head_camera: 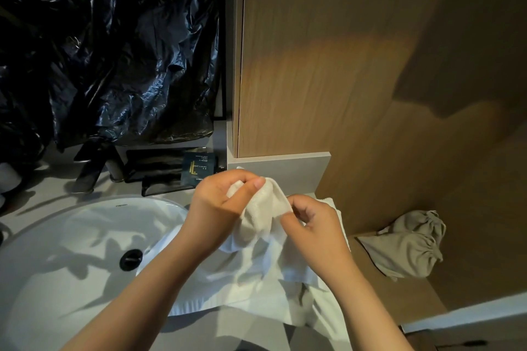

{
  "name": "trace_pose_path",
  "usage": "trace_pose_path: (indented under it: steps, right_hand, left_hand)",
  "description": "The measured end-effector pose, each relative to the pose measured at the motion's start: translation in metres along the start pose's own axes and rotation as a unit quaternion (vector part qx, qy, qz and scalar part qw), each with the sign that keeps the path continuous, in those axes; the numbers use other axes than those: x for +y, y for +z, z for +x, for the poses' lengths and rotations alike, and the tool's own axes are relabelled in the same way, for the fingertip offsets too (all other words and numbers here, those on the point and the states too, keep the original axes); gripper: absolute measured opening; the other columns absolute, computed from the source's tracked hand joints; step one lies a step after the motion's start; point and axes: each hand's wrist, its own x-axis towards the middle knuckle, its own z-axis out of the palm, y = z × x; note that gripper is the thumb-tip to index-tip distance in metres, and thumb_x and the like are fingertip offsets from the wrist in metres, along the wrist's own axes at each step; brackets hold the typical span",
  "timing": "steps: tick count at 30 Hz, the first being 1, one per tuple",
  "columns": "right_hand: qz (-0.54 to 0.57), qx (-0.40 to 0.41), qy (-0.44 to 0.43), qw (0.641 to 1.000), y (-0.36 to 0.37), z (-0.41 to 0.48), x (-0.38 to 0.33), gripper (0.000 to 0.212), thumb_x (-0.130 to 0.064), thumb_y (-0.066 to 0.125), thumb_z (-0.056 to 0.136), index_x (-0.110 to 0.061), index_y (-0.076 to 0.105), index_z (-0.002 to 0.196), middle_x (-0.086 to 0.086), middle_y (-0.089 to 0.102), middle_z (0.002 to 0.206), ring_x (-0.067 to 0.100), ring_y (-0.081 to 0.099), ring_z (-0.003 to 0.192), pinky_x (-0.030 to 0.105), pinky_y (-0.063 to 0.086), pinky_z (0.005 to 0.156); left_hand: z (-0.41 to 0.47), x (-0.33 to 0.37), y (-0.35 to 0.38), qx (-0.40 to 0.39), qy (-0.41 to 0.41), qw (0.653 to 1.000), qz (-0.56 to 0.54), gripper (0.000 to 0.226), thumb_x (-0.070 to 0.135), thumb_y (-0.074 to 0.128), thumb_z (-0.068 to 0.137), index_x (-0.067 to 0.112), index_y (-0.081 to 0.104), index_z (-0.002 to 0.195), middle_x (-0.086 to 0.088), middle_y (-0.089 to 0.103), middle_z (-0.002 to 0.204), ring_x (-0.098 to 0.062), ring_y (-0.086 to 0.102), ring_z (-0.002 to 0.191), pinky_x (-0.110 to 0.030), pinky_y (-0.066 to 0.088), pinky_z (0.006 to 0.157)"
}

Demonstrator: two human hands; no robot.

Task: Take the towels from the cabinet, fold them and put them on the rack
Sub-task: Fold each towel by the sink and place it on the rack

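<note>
left hand [222, 202] and right hand [313, 225], close together just below frame centre, each pinch a raised fold of the white towel [256, 271]. the rest of the cloth drapes over the counter toward 6 o'clock. from the hands: white sink [57, 265] at 8 o'clock, black plastic bag [114, 51] at 11 o'clock, wooden cabinet panel [313, 65] at 1 o'clock, grey drawstring pouch [407, 245] at 3 o'clock.

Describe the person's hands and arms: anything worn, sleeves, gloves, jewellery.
The left hand and right hand wear no gloves, and no rings show. The left forearm and right forearm show no sleeve, watch or bracelet as far as the frame's edge. The left thumbnail looks short and plain.
</note>
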Motion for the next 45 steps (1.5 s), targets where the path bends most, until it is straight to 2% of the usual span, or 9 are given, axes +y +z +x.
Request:
trace_pose_path:
  steps: [4,10,13,18,25,31,37,41,45]
  right_hand:
    - [-0.053,-0.003,0.014,0.999,-0.017,-0.003,0.004,0.022,-0.011,0.061,0.086,-0.030,0.066,0.078,-0.016,0.067,0.077,0.004,0.061,0.074,0.012,0.045,0.060]
    - [-0.068,0.014,0.041,0.997,-0.037,-0.013,0.013,0.019,-0.014,0.070,0.086,-0.029,0.065,0.075,-0.009,0.062,0.066,0.005,0.052,0.055,0.016,0.042,0.053]
    - [0.014,0.018,0.054,0.998,-0.039,-0.018,0.009,0.021,-0.015,0.067,0.091,-0.035,0.064,0.087,-0.002,0.052,0.054,0.006,0.044,0.048,0.019,0.040,0.047]
    - [0.189,0.032,0.063,0.979,-0.040,-0.018,-0.008,0.027,-0.001,0.048,0.099,-0.022,0.061,0.087,-0.005,0.037,0.056,0.009,0.037,0.045,0.026,0.038,0.040]
    - [0.267,-0.038,0.078,0.960,-0.035,-0.012,-0.024,0.025,0.000,0.058,0.094,-0.016,0.077,0.091,0.015,0.073,0.079,0.023,0.067,0.068,0.026,0.057,0.066]
    - [0.034,0.002,0.005,0.999,-0.016,-0.006,-0.024,0.027,-0.010,0.078,0.081,-0.035,0.076,0.072,-0.014,0.069,0.073,0.000,0.061,0.065,0.007,0.044,0.061]
    - [-0.120,0.023,-0.186,0.975,-0.018,0.005,-0.039,0.010,-0.042,0.060,0.088,-0.038,0.063,0.080,-0.026,0.058,0.111,0.005,0.053,0.112,0.010,0.041,0.079]
    - [-0.064,-0.061,-0.196,0.977,-0.002,0.004,-0.054,0.012,-0.041,0.060,0.090,-0.037,0.059,0.079,-0.018,0.061,0.078,0.011,0.058,0.075,0.018,0.042,0.064]
    - [-0.025,-0.045,-0.172,0.984,0.009,0.005,-0.055,0.008,-0.034,0.065,0.087,-0.032,0.065,0.080,-0.014,0.065,0.078,0.013,0.055,0.069,0.016,0.041,0.059]
  left_hand:
    - [0.012,-0.011,-0.013,0.087,-0.027,0.996,0.013,0.017,0.034,0.063,0.082,0.021,0.072,0.075,0.014,0.070,0.069,-0.005,0.062,0.071,-0.026,0.048,0.072]
    - [0.031,-0.021,-0.018,0.127,-0.091,0.986,0.049,0.022,0.033,0.065,0.090,0.035,0.068,0.069,0.024,0.068,0.068,0.004,0.061,0.071,-0.020,0.048,0.069]
    - [0.031,-0.018,-0.012,0.125,-0.098,0.984,0.084,0.023,0.037,0.058,0.094,0.034,0.065,0.073,0.020,0.066,0.070,0.007,0.059,0.072,-0.008,0.040,0.059]
    - [0.018,-0.008,-0.008,0.108,-0.122,0.980,0.115,0.023,0.046,0.064,0.087,0.024,0.063,0.094,0.011,0.060,0.093,-0.001,0.055,0.086,-0.018,0.039,0.066]
    - [-0.025,-0.008,-0.044,-0.005,-0.267,0.953,-0.146,0.018,0.014,0.068,0.086,-0.001,0.073,0.078,-0.020,0.072,0.081,-0.024,0.069,0.075,-0.029,0.058,0.070]
    - [-0.042,-0.010,-0.054,0.052,-0.270,0.926,-0.258,0.031,-0.004,0.057,0.087,0.008,0.078,0.068,-0.012,0.072,0.071,-0.020,0.071,0.068,-0.027,0.059,0.066]
    - [-0.047,-0.002,-0.053,0.065,-0.254,0.922,-0.286,0.023,-0.004,0.055,0.089,0.002,0.075,0.098,-0.019,0.073,0.100,-0.027,0.070,0.090,-0.031,0.060,0.080]
    - [-0.042,0.010,-0.047,0.072,-0.223,0.938,-0.256,0.023,-0.003,0.056,0.088,0.002,0.073,0.104,-0.025,0.071,0.094,-0.028,0.065,0.080,-0.033,0.059,0.083]
    - [-0.046,0.016,-0.042,0.074,-0.210,0.947,-0.233,0.023,-0.007,0.057,0.087,0.003,0.073,0.100,-0.027,0.070,0.089,-0.029,0.064,0.073,-0.037,0.059,0.083]
